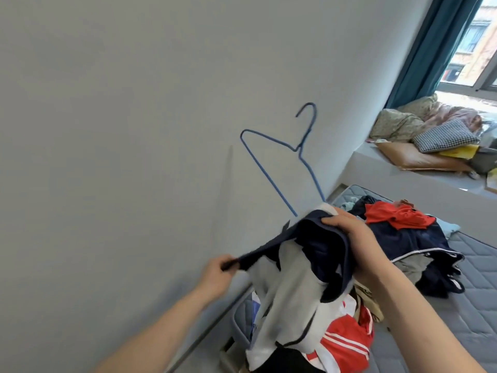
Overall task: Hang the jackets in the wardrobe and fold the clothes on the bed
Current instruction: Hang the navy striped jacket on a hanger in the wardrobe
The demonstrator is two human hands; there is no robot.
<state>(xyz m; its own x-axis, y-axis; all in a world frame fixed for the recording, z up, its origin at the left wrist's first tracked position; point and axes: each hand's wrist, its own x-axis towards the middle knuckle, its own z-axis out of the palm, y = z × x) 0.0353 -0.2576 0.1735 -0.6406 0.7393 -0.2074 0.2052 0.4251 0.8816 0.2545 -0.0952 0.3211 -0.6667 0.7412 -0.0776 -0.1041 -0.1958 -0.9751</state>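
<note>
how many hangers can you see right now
1: a blue wire hanger, sticking up against the wall, its lower end tucked into the navy and white jacket both hands hold. Others may be hidden under the clothes.

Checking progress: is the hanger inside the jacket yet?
Partly: the hanger sticks mostly out above the jacket, only its lower end inside.

Navy-and-white jacket [301, 267] held up, blue wire hanger [282, 157] poking from its collar; clothes pile [403, 232] on bed.

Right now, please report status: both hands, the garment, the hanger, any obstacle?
Left hand pinches collar of navy-and-white jacket. Right hand grips jacket, lower end of blue wire hanger hidden in it. Loose clothes pile on bed; no obstacle seen.
</note>
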